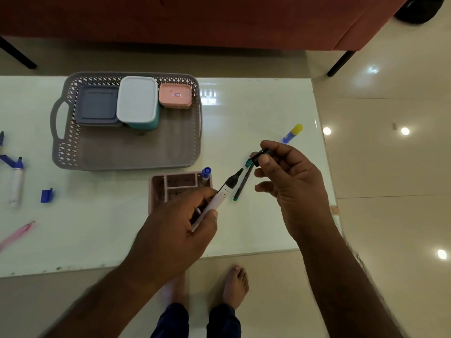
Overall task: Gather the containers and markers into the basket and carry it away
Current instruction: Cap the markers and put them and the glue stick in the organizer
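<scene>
Left hand (180, 223) grips the uncapped marker (219, 195) near the organizer (158, 189); right hand (288, 176) pinches its cap (261, 157). I'd line them up straight, click it shut, then drop it in the basket (63, 147) far left.

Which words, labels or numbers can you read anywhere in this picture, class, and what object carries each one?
None can be read for certain.
Sticker on the pink container lid: red and blue print, too blurred to read.
Print along the thin dark pen: too small to read.
Mark on the white marker barrel: too small to read.
</scene>
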{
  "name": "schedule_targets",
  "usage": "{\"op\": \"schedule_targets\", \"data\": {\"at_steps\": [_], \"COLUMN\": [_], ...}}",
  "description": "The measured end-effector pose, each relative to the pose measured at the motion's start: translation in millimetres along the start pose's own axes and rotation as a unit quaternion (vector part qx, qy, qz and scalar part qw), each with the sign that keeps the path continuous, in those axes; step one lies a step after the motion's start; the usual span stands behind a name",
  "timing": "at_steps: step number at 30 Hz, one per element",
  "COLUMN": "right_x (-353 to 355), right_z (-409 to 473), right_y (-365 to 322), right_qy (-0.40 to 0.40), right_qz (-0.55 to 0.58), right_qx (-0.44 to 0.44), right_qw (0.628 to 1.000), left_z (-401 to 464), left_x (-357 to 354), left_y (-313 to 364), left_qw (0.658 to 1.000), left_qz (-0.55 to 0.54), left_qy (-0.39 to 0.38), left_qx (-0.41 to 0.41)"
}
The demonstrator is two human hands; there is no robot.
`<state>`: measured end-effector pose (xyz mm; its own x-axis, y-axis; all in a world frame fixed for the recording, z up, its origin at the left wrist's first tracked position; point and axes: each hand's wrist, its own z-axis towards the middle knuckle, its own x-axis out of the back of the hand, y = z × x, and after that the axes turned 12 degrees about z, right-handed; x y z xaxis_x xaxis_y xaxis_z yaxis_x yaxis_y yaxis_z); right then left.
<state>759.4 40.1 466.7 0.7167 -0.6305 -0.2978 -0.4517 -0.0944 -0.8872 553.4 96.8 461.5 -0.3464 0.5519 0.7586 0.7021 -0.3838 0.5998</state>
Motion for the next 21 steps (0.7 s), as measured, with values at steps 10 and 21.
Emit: {"op": "schedule_targets", "data": {"at_steps": [10,21], "right_x": [-5.8,-7.6], "right_z": [-2.6,-0.5], "right_y": [7.6,9.2], "right_qy": [-0.025,-0.045], "right_qz": [-0.003,-0.025], "right_qx": [-0.015,-0.011], "right_qw": [1.000,0.999], "left_z": [6.3,9.1], "left_x": [0.6,1.7], "left_y": [-4.7,1.6], "left_qw": [1.000,0.999], "left_qz": [0.010,-0.030], "left_qy": [0.017,0.012], "left_qx": [-0.005,-0.026]}}
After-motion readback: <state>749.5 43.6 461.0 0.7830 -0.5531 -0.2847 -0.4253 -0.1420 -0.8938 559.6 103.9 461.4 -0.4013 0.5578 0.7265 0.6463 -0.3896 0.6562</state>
